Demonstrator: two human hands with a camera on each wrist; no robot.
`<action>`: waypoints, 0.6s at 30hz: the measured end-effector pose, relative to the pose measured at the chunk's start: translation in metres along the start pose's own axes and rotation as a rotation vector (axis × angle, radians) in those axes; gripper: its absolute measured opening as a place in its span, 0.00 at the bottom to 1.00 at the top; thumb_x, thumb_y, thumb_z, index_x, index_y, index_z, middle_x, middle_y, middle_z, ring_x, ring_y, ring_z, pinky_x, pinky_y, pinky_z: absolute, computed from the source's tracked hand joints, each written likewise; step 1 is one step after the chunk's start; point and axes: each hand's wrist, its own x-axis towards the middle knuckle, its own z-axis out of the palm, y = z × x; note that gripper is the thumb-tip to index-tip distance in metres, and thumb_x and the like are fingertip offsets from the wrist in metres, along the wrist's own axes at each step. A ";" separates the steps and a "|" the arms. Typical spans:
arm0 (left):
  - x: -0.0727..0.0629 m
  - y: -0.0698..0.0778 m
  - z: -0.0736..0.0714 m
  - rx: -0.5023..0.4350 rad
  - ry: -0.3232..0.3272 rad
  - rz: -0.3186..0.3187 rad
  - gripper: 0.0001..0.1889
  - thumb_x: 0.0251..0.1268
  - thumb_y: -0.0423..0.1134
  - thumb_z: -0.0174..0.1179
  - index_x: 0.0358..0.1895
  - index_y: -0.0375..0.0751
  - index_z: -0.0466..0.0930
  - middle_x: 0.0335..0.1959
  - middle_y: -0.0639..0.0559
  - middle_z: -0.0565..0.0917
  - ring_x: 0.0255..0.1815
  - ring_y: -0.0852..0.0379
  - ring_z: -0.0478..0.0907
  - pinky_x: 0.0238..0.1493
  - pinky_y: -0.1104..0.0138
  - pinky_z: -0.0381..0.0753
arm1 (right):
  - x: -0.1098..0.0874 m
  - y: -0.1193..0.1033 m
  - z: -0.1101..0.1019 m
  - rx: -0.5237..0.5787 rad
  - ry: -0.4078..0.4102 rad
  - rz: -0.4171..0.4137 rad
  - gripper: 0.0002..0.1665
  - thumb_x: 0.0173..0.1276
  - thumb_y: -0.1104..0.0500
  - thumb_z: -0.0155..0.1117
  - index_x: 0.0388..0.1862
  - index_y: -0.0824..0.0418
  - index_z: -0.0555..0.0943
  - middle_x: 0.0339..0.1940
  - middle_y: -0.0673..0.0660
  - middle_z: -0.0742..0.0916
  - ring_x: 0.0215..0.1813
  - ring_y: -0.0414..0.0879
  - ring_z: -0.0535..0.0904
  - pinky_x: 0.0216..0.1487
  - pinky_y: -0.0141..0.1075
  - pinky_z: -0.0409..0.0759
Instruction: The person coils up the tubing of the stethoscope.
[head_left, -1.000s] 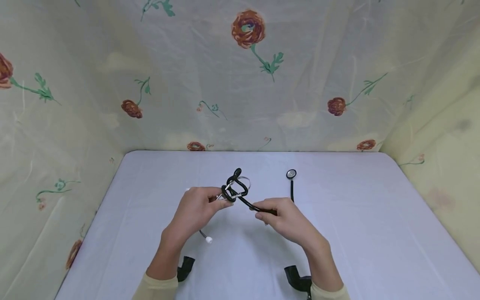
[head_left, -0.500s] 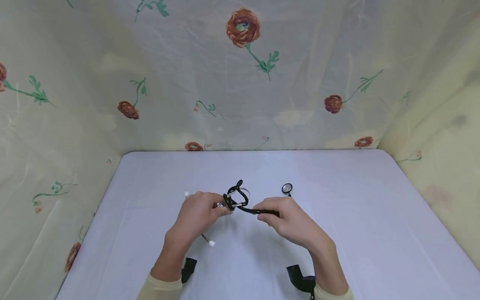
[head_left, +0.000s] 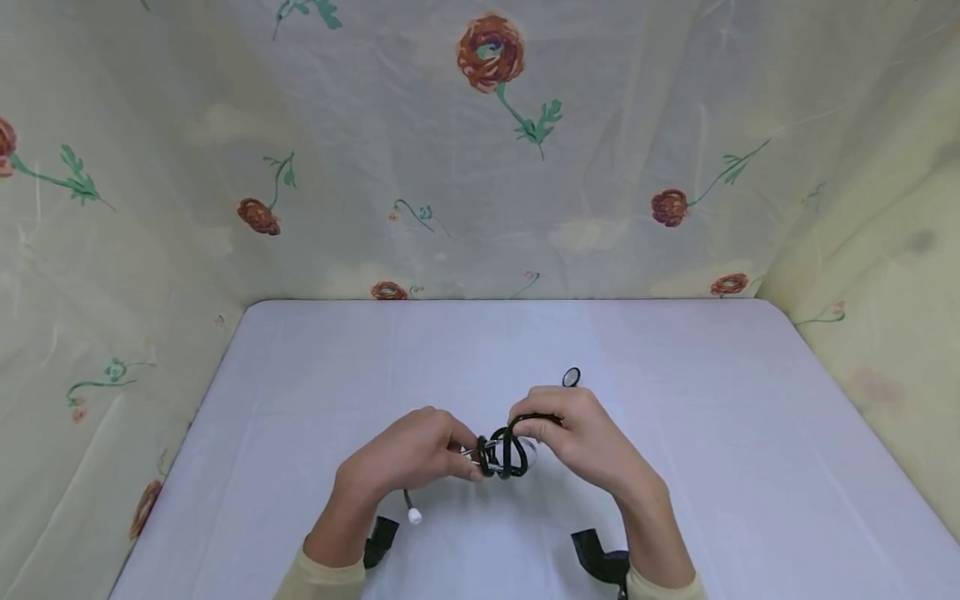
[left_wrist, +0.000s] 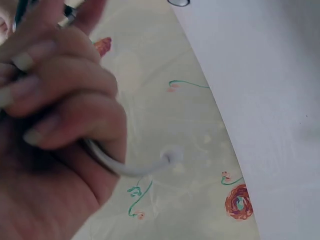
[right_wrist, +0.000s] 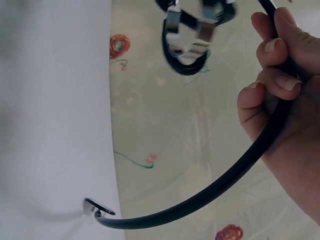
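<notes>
A black-tubed stethoscope (head_left: 507, 458) is held up between both hands over the near middle part of the pale tabletop (head_left: 750, 458). Its tubing is wound in several loops about the shiny metal ear tubes (left_wrist: 127, 172). The left hand (head_left: 412, 454) grips the ear tubes just beside these loops, fingers curled round them; one ear tube runs out below the little finger and ends in a white ear tip (head_left: 415, 517). The right hand (head_left: 581, 433) pinches the black tubing above the coil, its other fingers folded round the length that crosses the palm. From there the tubing curves away to the round chest piece (head_left: 572, 377), which has a pale face and dark rim; any marking on that face is too small to read. Whether the chest piece touches the tabletop cannot be told. Cream sleeves (head_left: 322, 577) cover both forearms, and a black elbow-shaped piece (head_left: 600, 558) shows beside each wrist. Behind the tabletop hangs a cloth printed with rust-coloured flowers (head_left: 491, 54) and green stems.
</notes>
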 end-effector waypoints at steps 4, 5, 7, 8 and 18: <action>-0.003 0.004 0.000 -0.101 -0.082 0.058 0.03 0.56 0.47 0.72 0.28 0.58 0.88 0.22 0.66 0.79 0.23 0.67 0.66 0.25 0.72 0.63 | -0.001 0.003 -0.001 0.030 0.034 0.016 0.01 0.64 0.56 0.70 0.35 0.50 0.88 0.29 0.46 0.86 0.32 0.39 0.77 0.36 0.32 0.78; -0.003 0.005 0.000 -0.119 -0.102 0.074 0.03 0.56 0.46 0.72 0.28 0.58 0.88 0.22 0.66 0.79 0.23 0.67 0.65 0.25 0.72 0.63 | -0.001 0.003 -0.001 0.034 0.039 0.023 0.01 0.63 0.56 0.71 0.34 0.49 0.87 0.29 0.46 0.85 0.32 0.40 0.77 0.36 0.32 0.78; -0.005 0.006 -0.001 -0.154 -0.141 0.105 0.06 0.57 0.46 0.71 0.25 0.57 0.85 0.19 0.66 0.74 0.21 0.68 0.62 0.24 0.72 0.60 | 0.000 0.004 -0.001 0.043 0.042 0.036 0.02 0.61 0.55 0.73 0.33 0.48 0.88 0.28 0.46 0.85 0.32 0.40 0.76 0.35 0.32 0.77; -0.006 0.007 -0.001 -0.167 -0.160 0.125 0.09 0.57 0.46 0.71 0.22 0.55 0.83 0.17 0.65 0.71 0.20 0.67 0.60 0.23 0.72 0.59 | 0.000 0.004 -0.001 0.054 0.038 0.040 0.02 0.61 0.54 0.73 0.33 0.48 0.88 0.27 0.46 0.85 0.32 0.40 0.76 0.35 0.32 0.77; -0.013 0.012 -0.008 -0.280 -0.187 0.231 0.10 0.58 0.48 0.71 0.22 0.55 0.82 0.15 0.62 0.60 0.18 0.66 0.54 0.22 0.72 0.56 | 0.003 0.012 0.003 0.095 -0.015 0.047 0.04 0.66 0.53 0.68 0.37 0.49 0.88 0.31 0.48 0.87 0.37 0.42 0.78 0.42 0.35 0.78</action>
